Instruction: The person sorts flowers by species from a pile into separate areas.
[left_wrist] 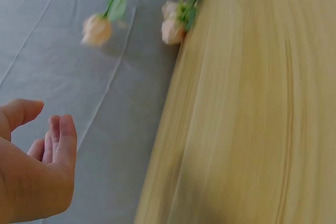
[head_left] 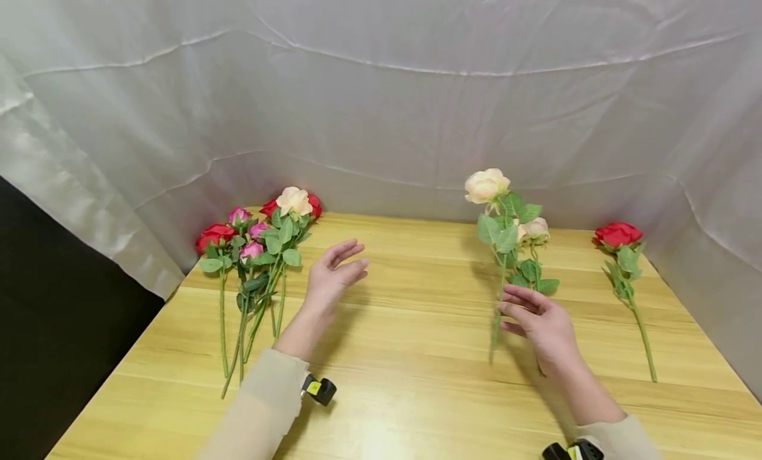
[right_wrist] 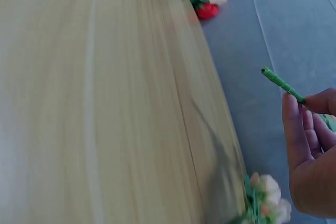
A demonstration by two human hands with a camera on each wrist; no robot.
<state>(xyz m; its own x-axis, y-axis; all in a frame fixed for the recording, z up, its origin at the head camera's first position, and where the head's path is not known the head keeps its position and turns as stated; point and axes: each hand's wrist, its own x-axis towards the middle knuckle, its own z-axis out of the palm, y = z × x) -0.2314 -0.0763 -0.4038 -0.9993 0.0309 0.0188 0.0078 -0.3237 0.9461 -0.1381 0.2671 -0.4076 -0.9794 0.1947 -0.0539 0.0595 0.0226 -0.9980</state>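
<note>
Between thumb and fingers my right hand (head_left: 543, 327) pinches the green stem of a cream rose (head_left: 487, 186), its bloom up and its leaves spread below. In the right wrist view the cut end of the stem (right_wrist: 283, 84) sticks out past the fingertips. Behind the held rose lies another cream rose (head_left: 536, 230), partly hidden by its leaves. My left hand (head_left: 335, 275) hovers over the table with fingers loosely bent and nothing in them, just right of a bunch of roses. That bunch has red roses (head_left: 215, 236), pink roses (head_left: 251, 250) and a cream rose (head_left: 294, 200).
A single red rose (head_left: 618, 235) lies at the right side of the wooden table (head_left: 405, 354), stem toward the front. Grey cloth (head_left: 381, 116) hangs behind and along the sides. A dark area (head_left: 59, 314) shows beyond the table's left edge.
</note>
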